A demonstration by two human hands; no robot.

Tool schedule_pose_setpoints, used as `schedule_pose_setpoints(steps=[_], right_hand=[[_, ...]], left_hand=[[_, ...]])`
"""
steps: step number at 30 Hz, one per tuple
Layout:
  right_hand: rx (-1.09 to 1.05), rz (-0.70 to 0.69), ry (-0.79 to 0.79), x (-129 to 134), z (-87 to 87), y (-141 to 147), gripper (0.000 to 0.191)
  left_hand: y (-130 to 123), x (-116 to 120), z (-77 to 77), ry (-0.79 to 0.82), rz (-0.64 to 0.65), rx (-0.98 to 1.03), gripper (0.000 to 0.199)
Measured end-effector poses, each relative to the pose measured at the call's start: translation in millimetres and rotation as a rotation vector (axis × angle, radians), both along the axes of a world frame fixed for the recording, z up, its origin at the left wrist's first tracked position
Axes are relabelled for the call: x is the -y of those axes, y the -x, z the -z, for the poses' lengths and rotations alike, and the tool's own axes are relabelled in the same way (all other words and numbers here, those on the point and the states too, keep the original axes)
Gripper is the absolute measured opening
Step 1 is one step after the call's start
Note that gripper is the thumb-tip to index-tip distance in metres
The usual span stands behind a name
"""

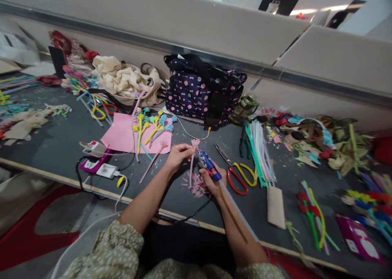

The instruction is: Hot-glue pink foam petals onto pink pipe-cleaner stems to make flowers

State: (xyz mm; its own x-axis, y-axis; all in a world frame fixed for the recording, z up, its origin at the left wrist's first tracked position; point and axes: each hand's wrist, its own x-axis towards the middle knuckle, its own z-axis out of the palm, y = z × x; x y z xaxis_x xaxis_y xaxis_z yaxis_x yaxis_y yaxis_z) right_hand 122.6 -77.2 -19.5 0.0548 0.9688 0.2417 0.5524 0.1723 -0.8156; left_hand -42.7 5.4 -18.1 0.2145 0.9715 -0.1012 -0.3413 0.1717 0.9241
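Observation:
My left hand [181,156] pinches a pink fringed flower [195,143] near its head, and its thin stem [191,171] hangs down toward the table. Wrapped in my right hand [217,180] is a blue hot glue gun [209,164], its nozzle close beside the flower head; whether they touch I cannot tell. A long translucent glue stick [235,207] sticks out of the gun's back along my forearm. Small pink cut pieces [199,186] lie in a heap below my hands. Another pink flower on a stem [157,158] rests to the left.
Red-and-yellow-handled scissors [237,173] and pliers [245,142] lie to the right, near bundled coloured strips [260,154]. At left, finished-looking flowers sit on pink paper [121,132], with a purple power strip [96,162] and cables nearer the edge. A dotted bag [196,91] stands behind.

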Motion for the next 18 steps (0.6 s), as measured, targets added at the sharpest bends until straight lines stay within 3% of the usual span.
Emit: schedule_pose_setpoints(steps=[18], right_hand=[[0.015, -0.039, 0.017, -0.6, 0.5, -3.3, 0.030]], left_hand=[[1.3, -1.8, -0.1, 0.000, -0.017, -0.017, 0.029]])
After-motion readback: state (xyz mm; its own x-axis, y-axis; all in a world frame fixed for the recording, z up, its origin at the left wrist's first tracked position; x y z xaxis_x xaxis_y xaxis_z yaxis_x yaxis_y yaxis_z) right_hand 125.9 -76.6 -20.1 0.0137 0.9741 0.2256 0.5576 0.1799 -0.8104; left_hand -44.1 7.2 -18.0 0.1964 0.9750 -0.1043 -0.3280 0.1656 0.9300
